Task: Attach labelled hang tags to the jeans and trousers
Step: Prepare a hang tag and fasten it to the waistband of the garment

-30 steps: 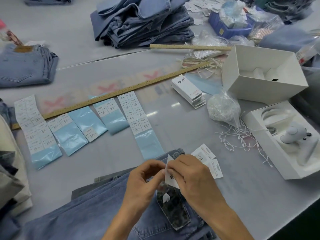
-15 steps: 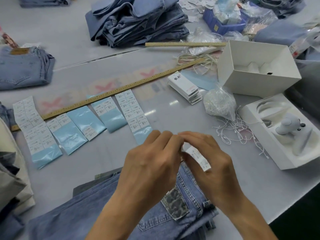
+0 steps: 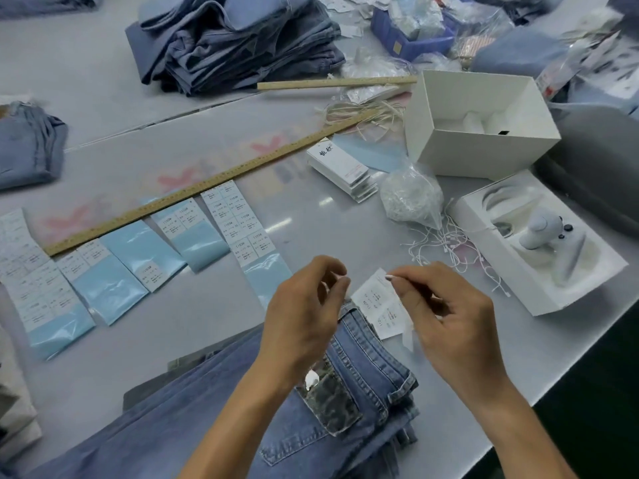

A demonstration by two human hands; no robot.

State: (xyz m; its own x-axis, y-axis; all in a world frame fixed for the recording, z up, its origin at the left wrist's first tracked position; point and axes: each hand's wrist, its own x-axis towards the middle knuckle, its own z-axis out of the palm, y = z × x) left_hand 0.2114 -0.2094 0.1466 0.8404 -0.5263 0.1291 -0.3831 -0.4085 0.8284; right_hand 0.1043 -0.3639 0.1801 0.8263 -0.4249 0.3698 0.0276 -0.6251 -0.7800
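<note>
Blue jeans (image 3: 366, 361) lie folded at the near edge, with a dark camouflage patch (image 3: 328, 402) at the waistband. My right hand (image 3: 453, 326) pinches the top corner of a white printed hang tag (image 3: 378, 305), which hangs over the waistband. My left hand (image 3: 304, 316) hovers just left of the tag, fingers curled, thumb and forefinger tips together; I see nothing between them. Sticker sheets (image 3: 238, 223) on blue backing lie in a row to the left. A stack of blank hang tags (image 3: 340, 167) and a bag of white strings (image 3: 411, 198) sit further back.
A long wooden ruler (image 3: 207, 188) crosses the table diagonally. Two open white boxes (image 3: 480, 122) (image 3: 539, 243) stand at the right, the nearer one holding a white controller. Loose strings (image 3: 449, 247) lie beside it. Folded jeans piles (image 3: 235, 43) (image 3: 27, 146) sit at the back and left.
My hands have drawn apart: the left moved left, the right moved right with the tag. The tag now shows open between them above the waistband.
</note>
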